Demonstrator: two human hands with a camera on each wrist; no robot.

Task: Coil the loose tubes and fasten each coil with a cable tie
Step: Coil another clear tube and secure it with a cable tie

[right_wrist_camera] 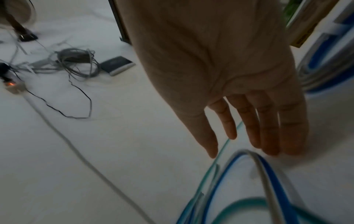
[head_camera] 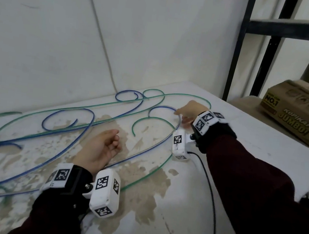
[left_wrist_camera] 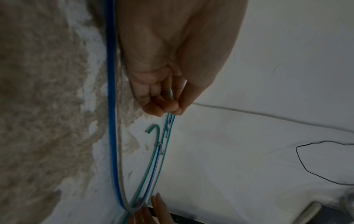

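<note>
The blue tubes (head_camera: 66,116) and green tubes (head_camera: 155,121) are spread in wide, overlapping loops across the worn white table (head_camera: 237,128), none of them yet gathered into a coil, and no cable tie is seen in any view.

The left hand (head_camera: 101,149) is held low over the middle of the table with its fingers curled; in the left wrist view a green and a blue strand are pinched together between thumb and fingertips (left_wrist_camera: 172,107). The strands are probably pinched this way so that an anchor point is fixed while the rest is drawn round into a loop.

The right hand (head_camera: 189,111) is reached out to the far bend of the tubes, where a blue arc turns back on itself. Its fingers (right_wrist_camera: 268,128) are stretched out nearly straight and close together, just above the bend (whether the tube is actually touched cannot be told). Nothing is gripped by it. The reach is judged to be for catching that bend and bringing it back toward the left hand.

A cardboard box (head_camera: 297,113) is left on a shelf to the right, well apart from the work, and a black cable (head_camera: 211,184) is trailed from the right wrist.
</note>
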